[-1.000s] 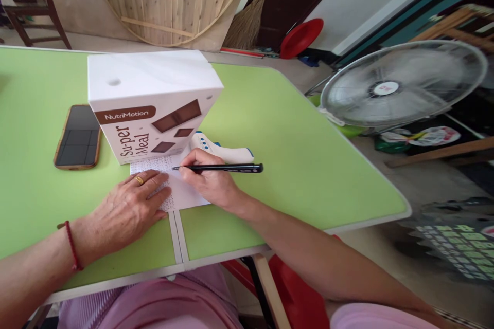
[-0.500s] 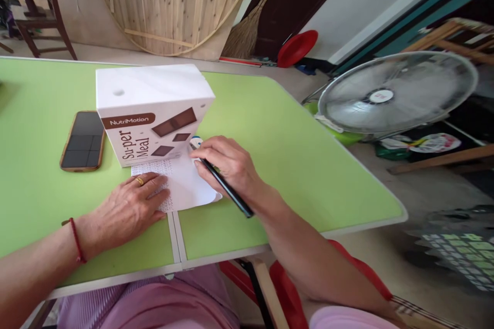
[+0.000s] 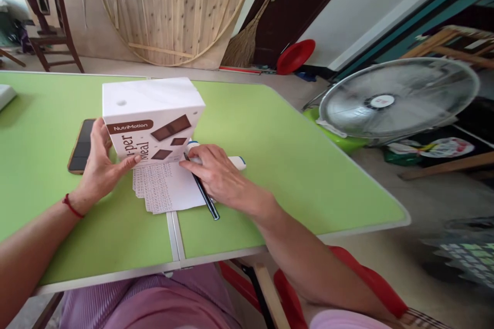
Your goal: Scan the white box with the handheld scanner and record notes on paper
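A white box (image 3: 154,97) printed "NutriMotion" and "Meal", with brown bars pictured on it, stands on the green table. My left hand (image 3: 106,162) grips its lower left corner, thumb on the front and fingers round the side. Just right of the box, my right hand (image 3: 216,172) is closed on a black pen (image 3: 206,198), which slants down toward me. Beneath both lie several sheets of paper (image 3: 162,193), handwritten on the left and blank on the right. A white object with a blue end (image 3: 236,163) pokes out behind my right hand; its middle is hidden.
A phone (image 3: 81,146) lies left of the box, partly behind my left hand. At the table's far left edge sits a white object (image 3: 5,95). A large fan (image 3: 399,97) stands beyond the right edge of the table (image 3: 309,185).
My left hand has moved from the paper up to the box and taken hold of its corner. The box has turned slightly. My right hand has shifted slightly, uncovering the white object.
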{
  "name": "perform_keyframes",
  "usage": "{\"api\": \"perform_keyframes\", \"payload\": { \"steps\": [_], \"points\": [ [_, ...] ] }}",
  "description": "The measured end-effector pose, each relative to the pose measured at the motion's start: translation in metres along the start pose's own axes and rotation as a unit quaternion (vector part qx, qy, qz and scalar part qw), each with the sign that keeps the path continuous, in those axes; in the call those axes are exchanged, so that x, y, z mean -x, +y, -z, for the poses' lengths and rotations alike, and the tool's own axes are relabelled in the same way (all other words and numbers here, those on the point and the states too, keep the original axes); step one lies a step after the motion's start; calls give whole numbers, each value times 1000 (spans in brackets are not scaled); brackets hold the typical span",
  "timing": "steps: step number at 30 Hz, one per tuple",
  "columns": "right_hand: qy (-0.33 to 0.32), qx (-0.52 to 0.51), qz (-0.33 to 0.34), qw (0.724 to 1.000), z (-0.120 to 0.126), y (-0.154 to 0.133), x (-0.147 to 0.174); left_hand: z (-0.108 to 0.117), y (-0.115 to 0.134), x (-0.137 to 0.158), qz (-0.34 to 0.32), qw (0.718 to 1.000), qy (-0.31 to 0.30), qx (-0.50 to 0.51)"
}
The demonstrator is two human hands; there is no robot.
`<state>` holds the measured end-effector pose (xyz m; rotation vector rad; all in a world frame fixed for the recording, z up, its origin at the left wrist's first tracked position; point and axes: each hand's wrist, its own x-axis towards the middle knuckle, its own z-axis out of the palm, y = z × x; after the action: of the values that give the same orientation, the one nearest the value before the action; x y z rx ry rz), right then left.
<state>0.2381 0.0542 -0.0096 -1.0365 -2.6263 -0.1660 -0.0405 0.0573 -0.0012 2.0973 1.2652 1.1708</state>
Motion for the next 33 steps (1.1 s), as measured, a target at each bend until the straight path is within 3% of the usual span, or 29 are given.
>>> {"api": "perform_keyframes", "payload": {
  "steps": [3,12,16,20,25,29,33],
  "points": [
    [-3,-7,3,1000,-3,1,0,-4,-5,-2,42,997,36,56],
    [23,-41,7,999,-1,4,1,-4,8,7,95,988,81,94],
    [39,-78,-2,996,3,9,-1,-5,19,12,123,984,70,107],
    [44,-86,-36,995,7,19,3,-8,25,16,109,989,50,92],
    [-51,-24,-119,991,13,38,17,-10,14,19,72,996,40,39],
    [-156,-14,-181,971,16,48,16,-11,6,18,58,998,22,22],
    [-187,-50,-217,957,16,48,5,-13,5,13,52,998,9,43]
  ]
}}
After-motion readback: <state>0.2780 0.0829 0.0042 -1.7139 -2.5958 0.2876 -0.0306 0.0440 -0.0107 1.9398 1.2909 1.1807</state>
